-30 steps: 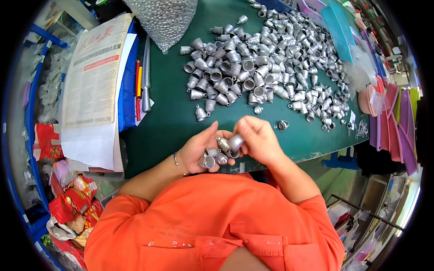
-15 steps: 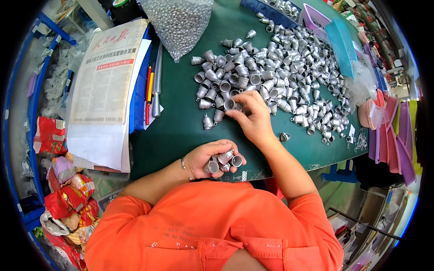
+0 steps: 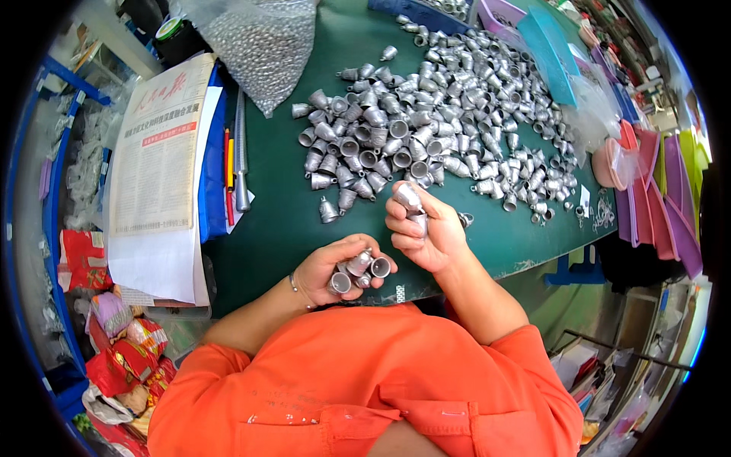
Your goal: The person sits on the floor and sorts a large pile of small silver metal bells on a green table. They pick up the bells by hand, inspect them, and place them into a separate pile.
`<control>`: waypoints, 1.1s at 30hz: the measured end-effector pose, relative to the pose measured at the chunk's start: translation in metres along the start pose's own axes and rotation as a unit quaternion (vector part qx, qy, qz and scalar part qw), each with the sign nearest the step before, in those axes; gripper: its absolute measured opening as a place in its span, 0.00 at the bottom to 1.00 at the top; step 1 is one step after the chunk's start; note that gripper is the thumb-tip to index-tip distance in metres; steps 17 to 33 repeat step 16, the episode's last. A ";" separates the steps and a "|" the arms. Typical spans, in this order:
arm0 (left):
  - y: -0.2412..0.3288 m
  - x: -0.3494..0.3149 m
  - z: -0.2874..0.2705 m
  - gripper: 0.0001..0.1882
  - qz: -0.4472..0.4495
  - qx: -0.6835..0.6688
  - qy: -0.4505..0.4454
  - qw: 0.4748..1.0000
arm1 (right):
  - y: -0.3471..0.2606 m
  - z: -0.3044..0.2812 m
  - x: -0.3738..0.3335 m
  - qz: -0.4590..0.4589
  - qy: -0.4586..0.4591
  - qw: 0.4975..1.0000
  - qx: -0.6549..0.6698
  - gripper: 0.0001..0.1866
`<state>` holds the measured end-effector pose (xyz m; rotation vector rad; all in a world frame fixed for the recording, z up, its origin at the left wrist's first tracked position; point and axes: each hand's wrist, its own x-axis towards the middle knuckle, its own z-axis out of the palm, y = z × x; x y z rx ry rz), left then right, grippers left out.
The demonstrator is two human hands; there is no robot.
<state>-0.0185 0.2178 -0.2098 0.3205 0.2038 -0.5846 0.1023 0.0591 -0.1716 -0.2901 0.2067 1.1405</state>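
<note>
Several small silver metal bells [image 3: 359, 263] lie in my left hand [image 3: 317, 273], whose fingers curl around them near the table's front edge. Some show their hollow mouths. Beside it and slightly higher, my right hand [image 3: 442, 242] is turned with its palm partly up. Its fingers close on two silver bells [image 3: 407, 198], one above the other. Beyond both hands spreads a large heap of loose bells [image 3: 426, 114], many with a loop on top, lying in all directions. One bell [image 3: 327, 210] stands apart at the heap's near left edge.
On the green table [image 3: 266, 263], a clear bag of silver beads [image 3: 263, 57] sits at the far left. A newspaper [image 3: 156, 152], pens [image 3: 229, 164] and a metal file [image 3: 241, 145] lie left. A blue tray [image 3: 419, 19] and lilac basket [image 3: 502, 21] stand behind the heap; pink bins [image 3: 647, 171] are at right.
My right hand has drawn back from the heap's near edge toward me and turned palm up, with bells now in its fingers. My left hand keeps its bells. The whole view has shifted slightly.
</note>
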 end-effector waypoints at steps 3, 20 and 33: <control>0.004 -0.003 0.006 0.13 0.068 -0.052 0.001 0.996 | 0.002 -0.002 -0.006 -0.011 0.013 1.000 -0.021 0.12; -0.007 0.053 0.081 0.24 0.381 0.859 0.090 0.331 | 0.031 -0.005 -0.020 -0.115 0.039 0.991 0.063 0.22; -0.007 0.053 0.081 0.24 0.381 0.859 0.090 0.331 | 0.031 -0.005 -0.020 -0.115 0.039 0.991 0.063 0.22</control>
